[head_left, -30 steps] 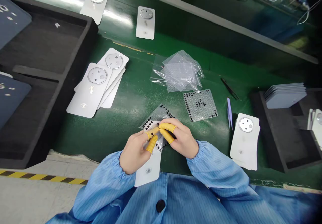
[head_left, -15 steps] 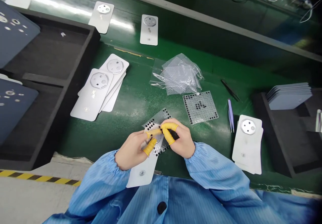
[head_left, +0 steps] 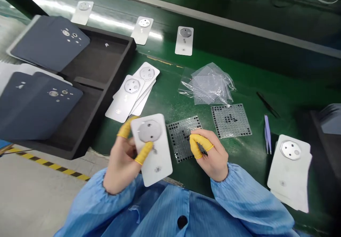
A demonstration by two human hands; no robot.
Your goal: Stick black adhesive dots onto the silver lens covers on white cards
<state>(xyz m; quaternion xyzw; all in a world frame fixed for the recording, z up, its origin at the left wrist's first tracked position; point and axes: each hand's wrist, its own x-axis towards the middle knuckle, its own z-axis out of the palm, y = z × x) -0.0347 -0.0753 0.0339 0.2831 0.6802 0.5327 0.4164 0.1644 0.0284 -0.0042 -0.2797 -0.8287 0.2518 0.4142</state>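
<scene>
Yellow finger cots cover the thumb and a finger on each of my hands. My left hand (head_left: 124, 159) grips a white phone back panel (head_left: 163, 154) by its left side, thumb on the front and fingers behind. The panel, with a silver octagonal camera ring, is tilted above the bench edge. My right hand (head_left: 213, 155) has its thumb and forefinger pinched together over the right edge of a clear sheet with black dots (head_left: 178, 144); whatever lies between the fingertips is too small to tell. A second dotted clear sheet (head_left: 237, 127) lies beyond that hand.
Stacked white panels lie at left (head_left: 117, 105) and right (head_left: 289, 173). Purple tweezers (head_left: 267, 134) and dark tweezers (head_left: 268, 104) lie near a pile of clear film (head_left: 211, 84). A black tray (head_left: 106, 98) with dark blue panels (head_left: 39, 105) stands left. More white panels (head_left: 183, 45) line the back.
My hands have moved apart. My left hand has taken hold of the white panel and lifted it; the dotted sheet now lies on the bench beside it. The view has swung left.
</scene>
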